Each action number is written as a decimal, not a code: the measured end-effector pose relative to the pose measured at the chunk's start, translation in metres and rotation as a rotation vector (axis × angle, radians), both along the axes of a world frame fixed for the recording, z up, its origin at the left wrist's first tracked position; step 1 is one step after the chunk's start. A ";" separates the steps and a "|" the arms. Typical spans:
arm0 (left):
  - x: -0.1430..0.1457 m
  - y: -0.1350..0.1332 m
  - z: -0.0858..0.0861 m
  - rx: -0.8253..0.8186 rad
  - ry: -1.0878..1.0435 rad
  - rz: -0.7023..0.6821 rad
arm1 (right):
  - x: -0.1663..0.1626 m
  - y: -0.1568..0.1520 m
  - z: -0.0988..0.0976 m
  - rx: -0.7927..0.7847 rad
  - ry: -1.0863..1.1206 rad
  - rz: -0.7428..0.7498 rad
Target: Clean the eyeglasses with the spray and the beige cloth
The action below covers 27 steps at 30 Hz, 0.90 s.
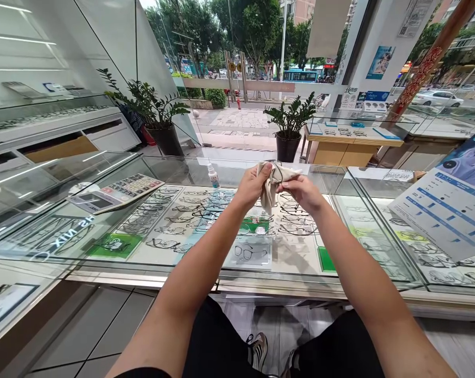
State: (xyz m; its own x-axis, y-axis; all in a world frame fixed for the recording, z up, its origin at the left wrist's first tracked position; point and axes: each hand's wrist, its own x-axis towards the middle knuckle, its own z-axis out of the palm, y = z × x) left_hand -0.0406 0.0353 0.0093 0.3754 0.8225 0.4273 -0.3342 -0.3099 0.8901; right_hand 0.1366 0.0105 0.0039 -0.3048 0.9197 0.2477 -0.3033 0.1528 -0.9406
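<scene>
Above the glass counter, my left hand [254,185] is closed on a crumpled beige cloth [269,197], its thumb on top. A thin dark curved rim, part of a pair of glasses [279,170], shows among the folds; the cloth hides most of it. From the other side my right hand [303,193] pinches the glasses at the cloth's edge, fingertips close together. Just left of my hands, a small white spray bottle [213,176] stands upright on the counter.
Rows of glasses [170,244] lie inside the glass display counter [174,265]. On its top are a large calculator [117,193] at left and a printed leaflet stand [442,210] at right. Potted plants [288,144] stand beyond, before the glass doors.
</scene>
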 end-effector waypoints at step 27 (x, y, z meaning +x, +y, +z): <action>-0.001 -0.001 0.002 -0.024 -0.039 -0.086 | 0.009 0.006 -0.002 -0.040 0.043 -0.093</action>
